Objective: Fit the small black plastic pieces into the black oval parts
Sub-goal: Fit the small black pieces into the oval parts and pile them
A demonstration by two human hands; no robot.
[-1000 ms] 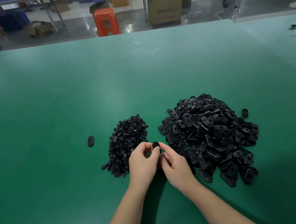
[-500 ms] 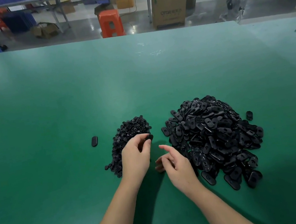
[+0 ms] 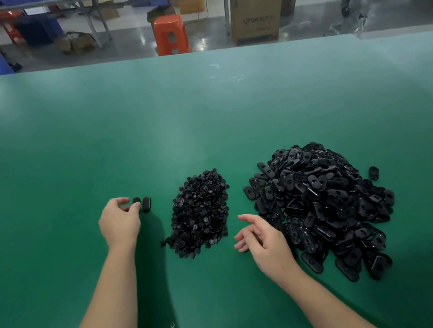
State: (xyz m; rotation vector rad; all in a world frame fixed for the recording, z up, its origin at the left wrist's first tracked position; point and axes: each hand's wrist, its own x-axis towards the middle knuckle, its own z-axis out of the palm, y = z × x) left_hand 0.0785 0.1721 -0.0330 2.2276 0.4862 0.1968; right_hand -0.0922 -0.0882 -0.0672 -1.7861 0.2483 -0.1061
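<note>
A heap of small black plastic pieces (image 3: 201, 214) lies in the middle of the green table (image 3: 202, 115). To its right is a larger heap of black oval parts (image 3: 326, 203). My left hand (image 3: 119, 221) is left of the small heap and pinches a black oval part (image 3: 136, 200) at its fingertips, right beside another oval part (image 3: 146, 204) lying on the table. My right hand (image 3: 264, 241) hovers between the two heaps with fingers relaxed and spread, holding nothing.
A single oval part (image 3: 374, 173) lies just right of the big heap. A tiny piece (image 3: 172, 325) sits near the table's front edge. Beyond the far edge stand an orange stool (image 3: 170, 34) and a cardboard box (image 3: 256, 10).
My left hand has carried the oval part away from the small heap to the left, next to the lone oval part. My right hand has let go and stayed by the big heap.
</note>
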